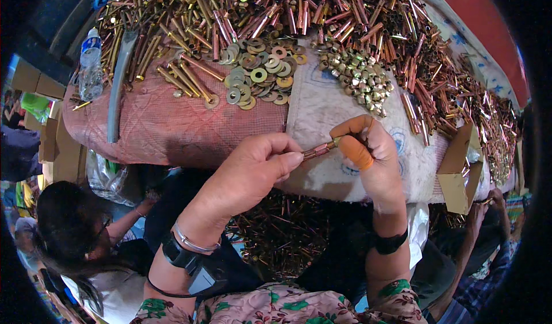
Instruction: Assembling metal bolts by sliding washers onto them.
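Note:
Between my two hands, above the front edge of the cloth-covered work surface, is a coppery expansion bolt (318, 150). My left hand (247, 166) pinches its left end between thumb and fingers. Orange finger covers show on my right hand (371, 146), which grips the other end near a brassy nut. Beyond my left hand lie loose flat washers (257, 75) and several long bolts (185, 81); one bolt has a washer at its tip. Silvery cone-shaped nuts (362, 78) are heaped beyond my right hand.
Metal sleeves and bolts (322, 8) pile along the far side. A grey strap-like tool (119, 85) and a water bottle (91, 65) are at left, a cardboard box (459, 171) at right. More bolts (282, 232) lie below. People sit at left (69, 220) and right (471, 249).

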